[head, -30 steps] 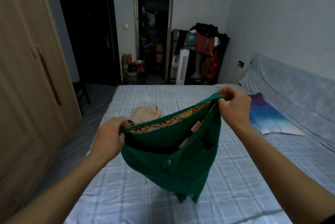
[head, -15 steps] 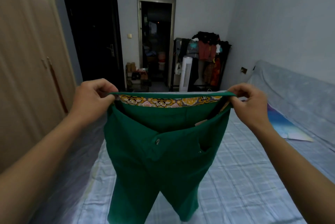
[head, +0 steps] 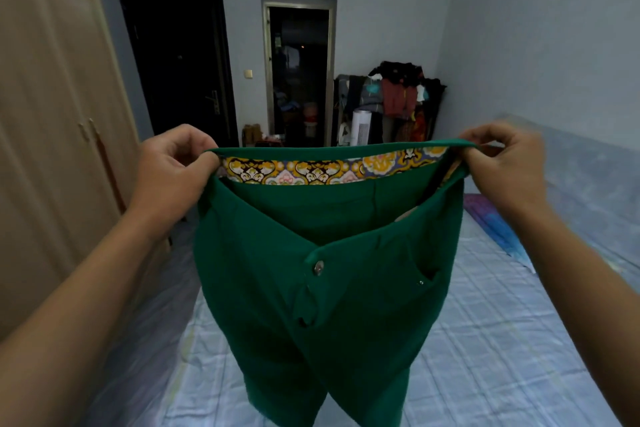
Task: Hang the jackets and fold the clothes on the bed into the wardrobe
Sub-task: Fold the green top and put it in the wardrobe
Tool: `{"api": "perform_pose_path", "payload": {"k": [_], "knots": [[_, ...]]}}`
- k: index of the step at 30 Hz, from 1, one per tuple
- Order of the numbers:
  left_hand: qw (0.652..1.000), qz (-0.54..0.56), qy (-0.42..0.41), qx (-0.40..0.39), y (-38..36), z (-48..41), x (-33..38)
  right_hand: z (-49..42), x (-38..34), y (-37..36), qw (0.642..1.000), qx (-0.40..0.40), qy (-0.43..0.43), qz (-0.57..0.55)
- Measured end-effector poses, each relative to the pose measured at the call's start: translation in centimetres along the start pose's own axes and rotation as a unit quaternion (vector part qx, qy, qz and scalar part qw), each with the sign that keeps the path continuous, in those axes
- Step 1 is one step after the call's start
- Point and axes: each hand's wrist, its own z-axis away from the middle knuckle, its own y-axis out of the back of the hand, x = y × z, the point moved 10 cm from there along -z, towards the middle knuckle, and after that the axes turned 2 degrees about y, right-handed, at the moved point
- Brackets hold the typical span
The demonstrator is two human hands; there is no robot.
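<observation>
Bedroom, head view: checked bed (head: pixel 491 340) below, wardrobe (head: pixel 52 122) at 9 o'clock. Green trousers (head: pixel 346 305) hang at centre above the bed, waistband stretched level between left hand (head: pixel 173 174) at 10 o'clock and right hand (head: pixel 502 167) at 2 o'clock. Each grip pinches a waistband corner, forearms raised and well apart. Step in hand: squaring the garment for folding. The next move likely calls for laying leg onto leg.

Grey walls (head: pixel 381 11); dark door (head: pixel 176 63); open doorway (head: pixel 299 73); laden clothes rack (head: pixel 398 97).

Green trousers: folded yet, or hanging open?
Unfolded. The green trousers hang from the waistband, gripped at its ends by left hand and right hand, above the bed.
</observation>
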Motion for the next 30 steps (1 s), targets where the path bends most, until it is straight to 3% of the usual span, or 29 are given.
{"api": "perform_pose_path", "payload": {"k": [7, 16, 22, 25, 30], "knots": [[0.988, -0.066, 0.143, -0.006, -7.3, -2.6, -14.6, -3.0, 16.3, -10.6, 0.986, -0.094, -0.130, 0.049], [0.933, -0.232, 0.264, -0.081, -21.8, -7.0, -38.1, -5.0, 42.4, -26.3, 0.932, -0.189, -0.272, 0.146], [0.910, -0.269, 0.301, -0.095, -31.2, -8.2, -53.6, -4.8, 57.7, -35.0, 0.924, -0.181, -0.299, 0.158], [0.890, -0.264, 0.365, -0.077, -34.6, -6.9, -61.5, -2.8, 64.8, -38.3, 0.920, -0.169, -0.329, 0.129], [0.871, -0.252, 0.390, -0.163, -40.2, -0.5, -70.0, 5.0, 71.5, -43.2, 0.898, -0.276, -0.317, 0.129]]}}
